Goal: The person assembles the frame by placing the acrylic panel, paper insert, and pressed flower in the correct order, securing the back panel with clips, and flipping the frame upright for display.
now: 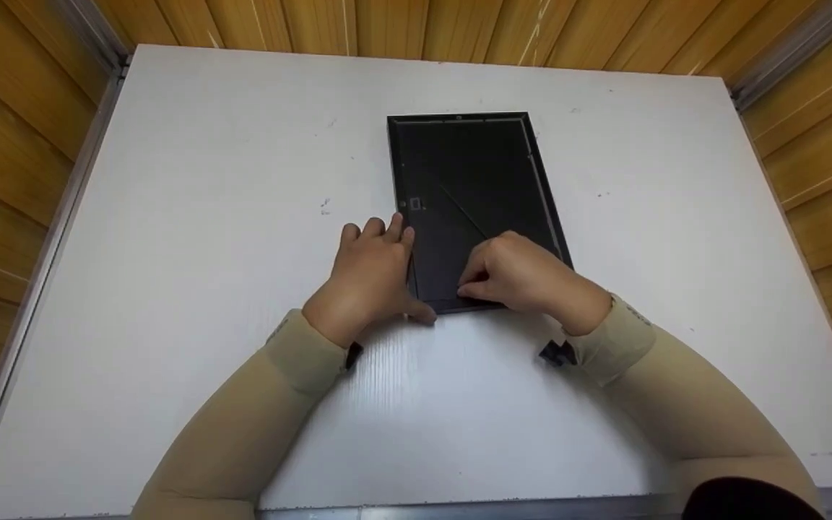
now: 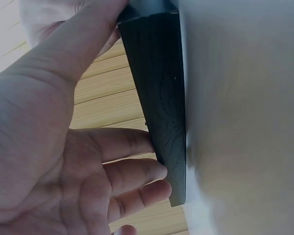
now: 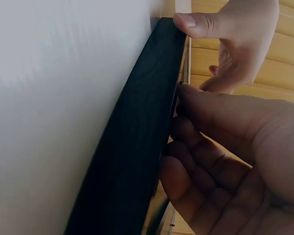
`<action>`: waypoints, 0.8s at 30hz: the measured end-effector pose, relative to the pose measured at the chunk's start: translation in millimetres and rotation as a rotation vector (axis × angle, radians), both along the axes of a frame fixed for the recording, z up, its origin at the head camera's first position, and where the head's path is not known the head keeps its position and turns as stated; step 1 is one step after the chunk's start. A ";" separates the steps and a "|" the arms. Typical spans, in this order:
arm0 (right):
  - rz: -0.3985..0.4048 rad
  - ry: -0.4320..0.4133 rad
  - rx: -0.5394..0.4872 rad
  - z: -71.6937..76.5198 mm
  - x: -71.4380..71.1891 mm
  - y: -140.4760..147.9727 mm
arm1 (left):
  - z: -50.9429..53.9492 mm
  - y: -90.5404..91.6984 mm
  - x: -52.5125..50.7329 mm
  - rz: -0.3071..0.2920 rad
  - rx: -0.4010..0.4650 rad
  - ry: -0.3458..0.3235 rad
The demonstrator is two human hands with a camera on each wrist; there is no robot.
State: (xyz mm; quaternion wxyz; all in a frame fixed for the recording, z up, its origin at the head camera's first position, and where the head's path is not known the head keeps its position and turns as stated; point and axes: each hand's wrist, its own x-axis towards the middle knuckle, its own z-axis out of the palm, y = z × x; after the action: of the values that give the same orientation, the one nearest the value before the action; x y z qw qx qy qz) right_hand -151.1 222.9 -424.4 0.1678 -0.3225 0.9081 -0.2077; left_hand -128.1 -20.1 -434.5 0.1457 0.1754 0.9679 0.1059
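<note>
A black picture frame point(image 1: 474, 166) lies back side up on the white table, with a thin diagonal line across its backing. My left hand point(image 1: 369, 278) steadies the near left corner: its thumb touches the near edge and its loosely spread fingers lie along the left side. In the left wrist view, the fingertips meet the dark side rail point(image 2: 157, 98). At the near edge, my right hand point(image 1: 513, 274) has curled fingers and pinches with thumb and fingertips at the inner rim. The right wrist view shows a small dark piece at the thumb tip, mostly hidden.
The white table point(image 1: 206, 217) spreads out around the frame and carries a few dark scuff marks. Wooden plank walls point(image 1: 387, 29) with metal corner rails border it at the back and sides. Small black devices point(image 1: 559, 354) sit at the wrists.
</note>
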 end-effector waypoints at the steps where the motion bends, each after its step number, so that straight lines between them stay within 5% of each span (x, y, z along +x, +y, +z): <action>1: 0.004 0.004 0.010 0.7 0.7 -0.8 | 0.1 -0.1 0.0 0.001 -0.002 0.000; 24: 0.013 -0.111 -0.002 2.0 -2.8 -0.3 | 2.1 1.3 2.8 -0.001 -0.014 -0.015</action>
State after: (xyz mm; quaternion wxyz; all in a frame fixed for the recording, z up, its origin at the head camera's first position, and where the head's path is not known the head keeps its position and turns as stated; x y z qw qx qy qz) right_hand -153.9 222.6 -422.4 0.2188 -0.3168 0.8950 -0.2252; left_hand -125.2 -18.9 -432.4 0.1543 0.1742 0.9674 0.1004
